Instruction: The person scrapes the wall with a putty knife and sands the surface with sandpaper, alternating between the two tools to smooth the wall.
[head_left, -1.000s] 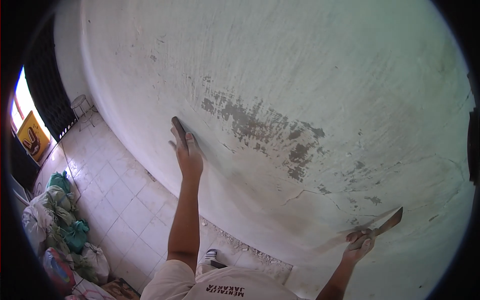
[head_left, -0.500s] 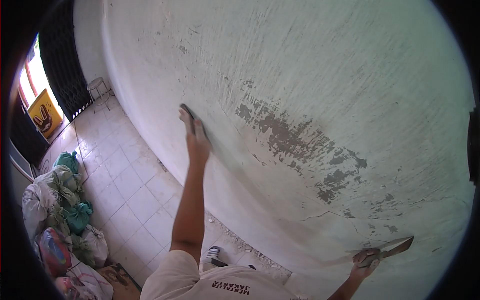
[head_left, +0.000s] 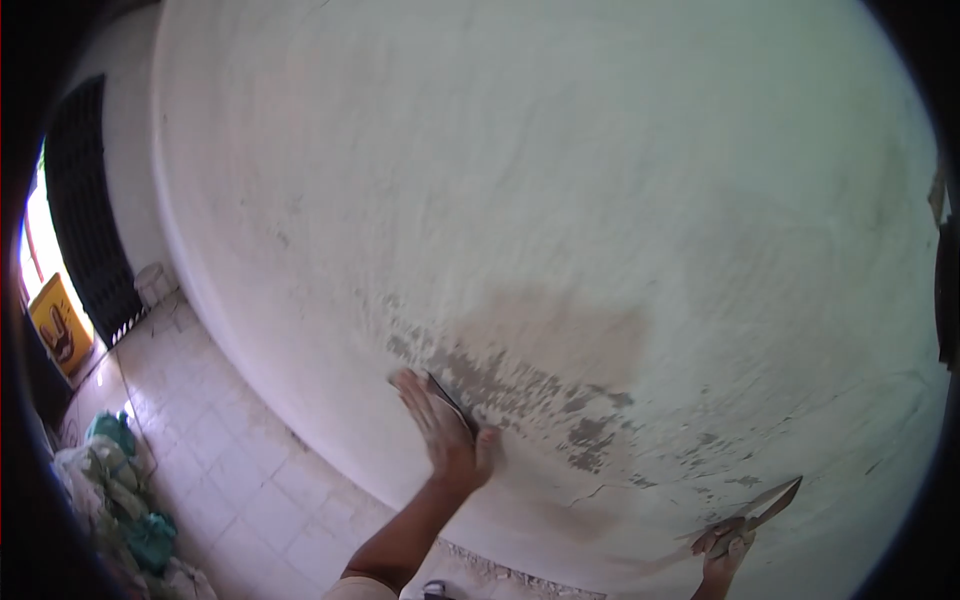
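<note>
My left hand (head_left: 445, 432) lies against the whitish wall (head_left: 330, 170), fingers pointing up. Under its palm and fingers is a thin flat piece with a dark edge (head_left: 450, 402), mostly hidden by the hand. Just above and to the right of these fingers runs a grey patch of flaked paint (head_left: 540, 390). At the lower right, my right hand (head_left: 725, 542) is closed around a putty knife (head_left: 777, 504). Its blade points up and right, close to the wall, and the handle is hidden in the fist.
Tied sacks (head_left: 105, 480) are piled on the tiled floor (head_left: 235, 470) at the left. Beyond them are a stool (head_left: 153, 285), a yellow sign (head_left: 60, 325) and a dark folding gate (head_left: 88, 210). Rubble (head_left: 500, 568) lies along the wall's foot.
My view has shifted, so the flaked patch sits lower and further left. My left hand has slid rightward and down along the wall to beside that patch. My right hand still grips the putty knife.
</note>
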